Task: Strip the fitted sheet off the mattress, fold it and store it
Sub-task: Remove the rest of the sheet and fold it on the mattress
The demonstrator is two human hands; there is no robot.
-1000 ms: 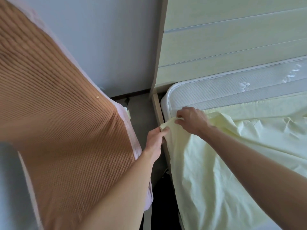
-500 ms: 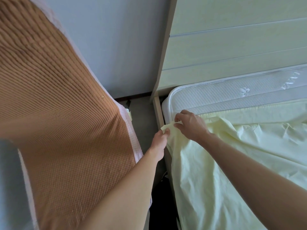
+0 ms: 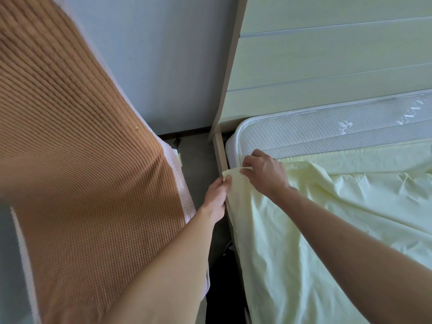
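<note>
step in hand: stripping, at the head-end corner. the fitted sheet (image 3: 327, 218) is pale yellow and lies rumpled over most of the mattress (image 3: 315, 134); its top edge is already drawn back, leaving a white quilted band of mattress bare along the headboard (image 3: 327, 54) in the upper right of the frame.

your left hand (image 3: 216, 199), at centre frame, pinches the loose corner of the sheet between thumb and fingers, at the side edge of the bed. your right hand (image 3: 264, 174), just to the right of it, has its fingers curled onto the same corner fold from above. the two hands are close together, nearly touching.

a brown ribbed pad (image 3: 81, 160) leans across the left half of the frame, beside the narrow floor gap.

judgement: this corner looks free of the mattress, but the sheet is still draped down the near side, and the other corners are out of view. next move calls for drawing the corner toward the middle of the bed, then working along the side edge. folding not yet begun.
</note>
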